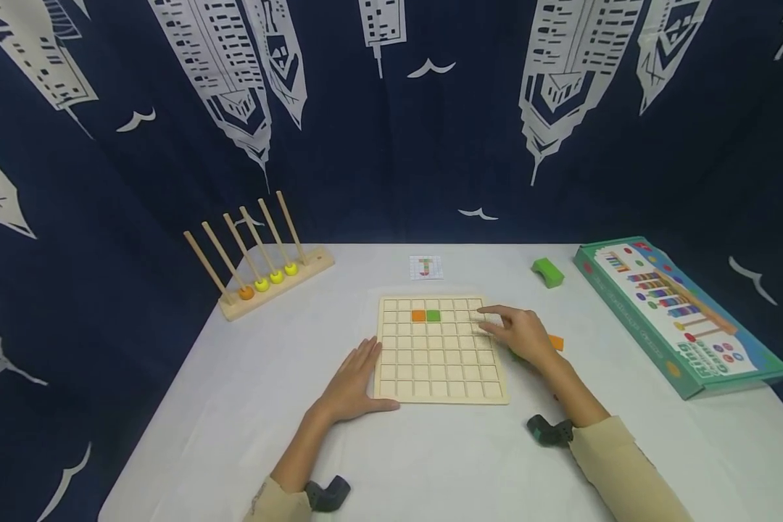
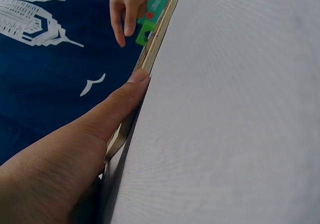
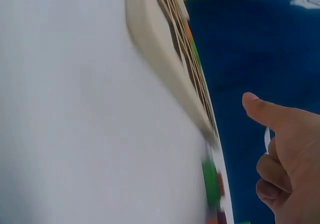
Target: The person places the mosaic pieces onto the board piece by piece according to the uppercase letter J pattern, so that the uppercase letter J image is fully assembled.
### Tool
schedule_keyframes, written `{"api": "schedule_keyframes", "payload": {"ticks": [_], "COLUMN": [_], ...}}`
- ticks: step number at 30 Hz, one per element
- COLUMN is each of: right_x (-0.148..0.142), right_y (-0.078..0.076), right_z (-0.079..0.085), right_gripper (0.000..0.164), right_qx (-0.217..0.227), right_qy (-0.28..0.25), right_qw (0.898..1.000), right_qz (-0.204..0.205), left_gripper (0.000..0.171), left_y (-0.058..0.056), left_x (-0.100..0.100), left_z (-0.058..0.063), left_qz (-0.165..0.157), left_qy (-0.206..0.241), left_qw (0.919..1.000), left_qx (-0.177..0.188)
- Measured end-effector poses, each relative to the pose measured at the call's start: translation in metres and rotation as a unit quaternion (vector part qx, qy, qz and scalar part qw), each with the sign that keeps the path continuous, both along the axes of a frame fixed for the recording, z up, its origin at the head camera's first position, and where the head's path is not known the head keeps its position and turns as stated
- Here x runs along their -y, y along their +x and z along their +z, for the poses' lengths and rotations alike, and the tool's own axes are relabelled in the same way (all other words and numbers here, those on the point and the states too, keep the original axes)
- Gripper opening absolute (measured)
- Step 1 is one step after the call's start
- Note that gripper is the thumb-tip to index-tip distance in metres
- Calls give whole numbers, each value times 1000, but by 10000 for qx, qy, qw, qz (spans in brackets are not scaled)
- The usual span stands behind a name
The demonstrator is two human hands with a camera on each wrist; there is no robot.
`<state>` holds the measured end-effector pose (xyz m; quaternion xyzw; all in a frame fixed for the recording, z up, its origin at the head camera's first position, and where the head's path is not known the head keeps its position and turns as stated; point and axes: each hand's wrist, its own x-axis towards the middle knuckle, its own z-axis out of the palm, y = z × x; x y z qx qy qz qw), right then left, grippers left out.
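Pale wood forms the gridded board (image 1: 440,373), lying flat near the middle of the white-covered table (image 1: 222,420). In its second row from the far edge, an orange square (image 1: 418,316) and a green square (image 1: 433,316) sit side by side. The left hand (image 1: 355,380) rests against the board's left side, fingers straight and thumb spread at the near corner, its grip relaxed. The right hand (image 1: 518,332) is at the right edge, thumb and index finger parted, its grip loose around nothing visible.

Beside the right forearm an orange block (image 1: 557,343) shows partly; a green block (image 3: 212,184) appears blurred in the right wrist view. Beyond the board lies a small card (image 1: 426,267) printed with a coloured hook-shaped pattern on a grid, and to its right a green arch block (image 1: 548,273).

Farther right, a teal-edged box (image 1: 678,312) bears pictures of ringed pegs and upside-down lettering; "Ring" seems readable, the rest too small. At the left stands a six-peg wooden stand (image 1: 280,286), with one orange bead (image 1: 246,293) and three yellow beads (image 1: 276,277) on its pegs.
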<state>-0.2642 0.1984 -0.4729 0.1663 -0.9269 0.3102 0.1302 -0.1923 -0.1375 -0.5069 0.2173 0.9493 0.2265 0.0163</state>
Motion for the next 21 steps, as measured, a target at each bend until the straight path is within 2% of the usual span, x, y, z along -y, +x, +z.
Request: {"api": "schedule_keyframes", "payload": {"ticks": [9,14,21], "right_x": [-40,-48,-52], "right_y": [3,3,2], "right_z": [-3,-8,-16], "right_gripper": [39,39,40], "right_qx": [129,191,585], "right_qy": [193,365,578], "right_qw": [9975,9969,9928], "right_qz": [-665,-670,-871], "left_gripper": [116,116,116], "left_y": [0,0,-1], "left_x": [1,1,1], "left_z": [1,1,0], "left_qz": [-34,-5,-9], "left_qy": [88,30,103], "left_qw": [10000,10000,9999], "left_qx": [32,40,98]}}
